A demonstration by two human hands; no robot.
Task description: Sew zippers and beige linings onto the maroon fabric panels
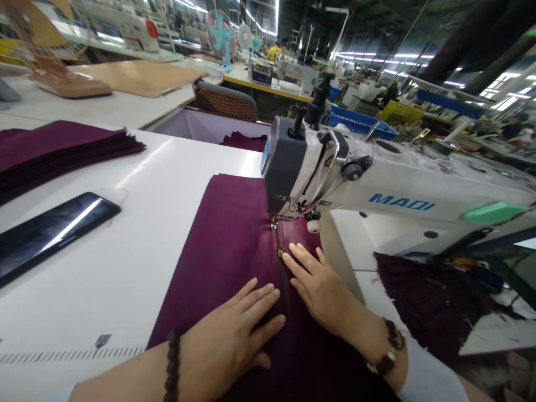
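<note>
A maroon fabric panel [221, 240] lies under the presser foot [273, 224] of a white and grey sewing machine [355, 190]. A dark zipper [281, 279] runs lengthwise along the panel, and its brass slider [280, 253] sits just in front of the foot. My left hand [238, 329] rests flat on the cloth left of the zipper, fingers stretched out. On the other side, my right hand [318, 285] lies with spread fingers, the fingertips close to the slider. Neither hand grips anything. The needle point is too small to make out.
A stack of maroon pieces [62, 148] and a black phone [58, 229] lie on the white table [138, 240] to the left. More maroon pieces with zippers [427, 301] are piled right of the machine. Behind stand a chair [226, 100] and a blue crate [360, 121].
</note>
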